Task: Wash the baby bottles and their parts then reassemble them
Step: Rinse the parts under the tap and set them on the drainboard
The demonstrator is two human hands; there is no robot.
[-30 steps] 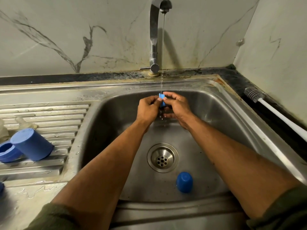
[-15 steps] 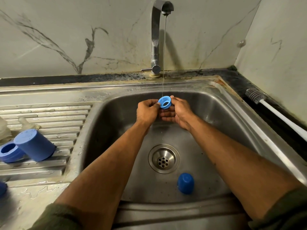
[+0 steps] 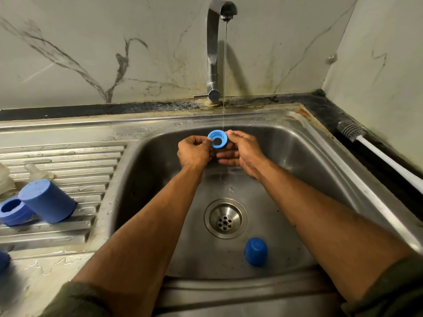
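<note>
A blue bottle ring (image 3: pixel 217 139) sits under the thin stream from the tap (image 3: pixel 213 49), its hole facing me. My left hand (image 3: pixel 194 153) pinches its left edge and my right hand (image 3: pixel 243 150) holds its right edge, both over the back of the steel sink (image 3: pixel 297 156). A small blue cap (image 3: pixel 256 251) lies on the sink floor near the drain (image 3: pixel 225 218). On the drainboard at left stand a blue cap (image 3: pixel 47 203) and another blue ring (image 3: pixel 12 212), with a clear teat (image 3: pixel 37 171) behind them.
A white-handled bottle brush (image 3: pixel 375 154) lies on the dark counter along the right wall. A clear bottle part (image 3: pixel 4 179) shows at the far left edge, and a blue piece (image 3: pixel 3 260) at the lower left. Marble walls close the back and right.
The blue ring was edge-on between my fingers a second ago; both hands have turned it so its hole faces me and lifted it slightly into the stream.
</note>
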